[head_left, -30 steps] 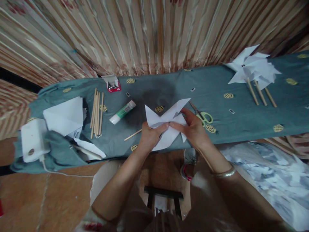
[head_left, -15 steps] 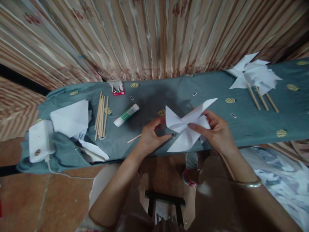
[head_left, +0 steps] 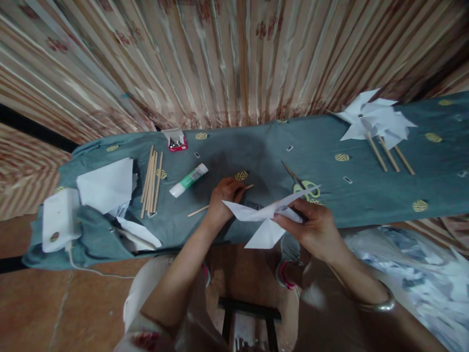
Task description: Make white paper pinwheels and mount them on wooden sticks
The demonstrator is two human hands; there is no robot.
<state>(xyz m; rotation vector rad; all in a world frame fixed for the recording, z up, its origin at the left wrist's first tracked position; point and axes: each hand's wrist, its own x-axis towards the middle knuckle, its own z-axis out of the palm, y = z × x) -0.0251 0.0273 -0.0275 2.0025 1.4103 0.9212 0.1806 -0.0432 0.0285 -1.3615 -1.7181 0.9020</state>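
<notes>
Pinwheel (head_left: 266, 213) hangs at five o'clock over the table's (head_left: 315, 132) near edge, its middle pinched by the right hand (head_left: 318, 227), with a bag (head_left: 363, 239) full of paper scraps (head_left: 439, 278) at four o'clock from it. Just beyond, toward ten o'clock, the left hand (head_left: 223, 195) curls over a stick (head_left: 198, 211), though whether it has closed cannot be told. Farther off at ten, an open red box (head_left: 180, 148) holds small metal bits (head_left: 176, 143).

The bare left hand (head_left: 222, 198) reaches forward, back upward, fingers bent, their closure partly hidden; the bare right hand (head_left: 314, 224) pinches, thumb pointing left, its bare forearm (head_left: 361, 278) slanting inward.
</notes>
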